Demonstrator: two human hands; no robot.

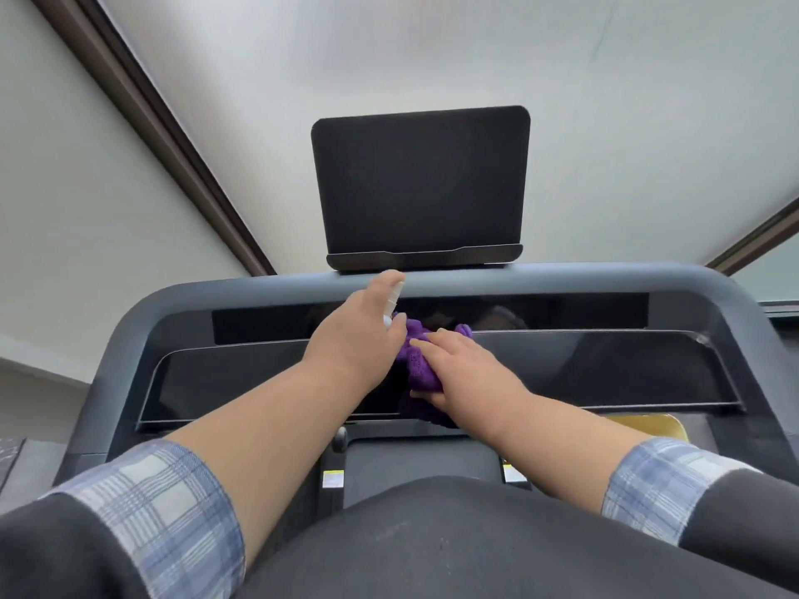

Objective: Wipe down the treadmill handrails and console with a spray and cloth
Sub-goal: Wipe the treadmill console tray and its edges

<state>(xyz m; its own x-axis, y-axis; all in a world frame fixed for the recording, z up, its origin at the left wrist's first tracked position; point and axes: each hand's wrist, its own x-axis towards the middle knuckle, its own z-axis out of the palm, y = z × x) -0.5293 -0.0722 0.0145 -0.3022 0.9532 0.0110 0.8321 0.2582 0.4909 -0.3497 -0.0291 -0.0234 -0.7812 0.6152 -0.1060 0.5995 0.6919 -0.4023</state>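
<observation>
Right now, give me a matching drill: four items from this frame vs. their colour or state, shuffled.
Items:
1. cloth
2. spray bottle
3. screen
4. shirt cuff

States:
A. dark, blank, standing above the console
B. purple, bunched under the right hand
C. blue and white plaid
D. whitish, mostly hidden in the left hand

Pairs: 1-B, 2-D, 3-A, 4-C

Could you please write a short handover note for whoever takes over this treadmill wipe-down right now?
Left hand: holds the spray bottle, mostly hidden behind the hand, over the console.
Right hand: grips the purple cloth against the glossy console panel, near its centre.
Screen stands above the console, untouched at this moment.
Done: cannot tell how much is wiped; no streaks or wet patches show.
Left: finish the console panel; the handrails are out of view, so check them.
</observation>
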